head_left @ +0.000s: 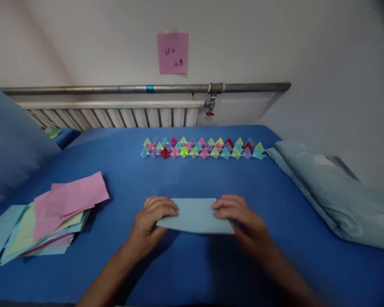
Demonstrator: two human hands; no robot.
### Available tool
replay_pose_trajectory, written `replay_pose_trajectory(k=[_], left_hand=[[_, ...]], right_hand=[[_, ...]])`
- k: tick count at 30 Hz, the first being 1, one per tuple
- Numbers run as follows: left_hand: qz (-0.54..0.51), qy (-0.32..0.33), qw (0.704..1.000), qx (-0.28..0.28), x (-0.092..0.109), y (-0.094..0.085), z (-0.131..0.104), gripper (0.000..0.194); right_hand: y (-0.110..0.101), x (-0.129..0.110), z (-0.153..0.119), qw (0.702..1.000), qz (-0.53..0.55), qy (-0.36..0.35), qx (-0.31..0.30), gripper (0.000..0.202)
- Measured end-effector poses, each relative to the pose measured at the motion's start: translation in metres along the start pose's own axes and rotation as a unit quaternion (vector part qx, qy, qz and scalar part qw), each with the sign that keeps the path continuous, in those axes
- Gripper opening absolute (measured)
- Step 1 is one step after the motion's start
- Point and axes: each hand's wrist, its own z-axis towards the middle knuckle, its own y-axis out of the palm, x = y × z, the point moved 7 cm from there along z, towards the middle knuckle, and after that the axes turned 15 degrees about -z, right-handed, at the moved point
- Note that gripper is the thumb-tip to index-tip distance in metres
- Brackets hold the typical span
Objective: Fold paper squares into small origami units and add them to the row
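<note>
A light blue sheet of paper (pixel 196 216) is held up over the blue surface, its long side running left to right. My left hand (pixel 150 219) grips its left end, fingers on top and thumb beneath. At the right end my right hand (pixel 241 217) is closed on the paper in the same way. Beyond the hands, small folded paper pieces (pixel 205 152) in many colours stand in rows. To the left lies a loose stack of coloured sheets (pixel 73 196), pink on top with green, blue and purple under it.
The blue surface (pixel 131 179) reaches back to a white radiator (pixel 147 117) and a metal pipe (pixel 115 89). A folded pale green blanket (pixel 326 187) lies on the right. Blue fabric (pixel 13 140) hangs at the left. A pink note (pixel 173 53) is on the wall.
</note>
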Motion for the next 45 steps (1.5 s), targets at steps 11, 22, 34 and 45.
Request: replay_pose_trajectory(k=[11,22,34,45], left_hand=[[0.123,-0.078,0.986,-0.084,0.007,0.036,-0.092,0.02],[0.193,-0.206,0.959,0.025,0.0,0.027,-0.092,0.018],[0.306,-0.235,0.921,0.056,-0.013,0.023,-0.083,0.024],[0.344,-0.246,0.905,0.058,-0.014,0.023,-0.076,0.029]], right_hand=[[0.014,-0.03,-0.083,0.978,-0.048,0.064,-0.191,0.025],[0.03,-0.004,-0.081,0.947,-0.023,0.265,-0.178,0.034],[0.043,-0.005,-0.07,0.946,-0.126,0.209,-0.215,0.02],[0.044,-0.002,-0.069,0.939,-0.162,0.219,-0.209,0.025]])
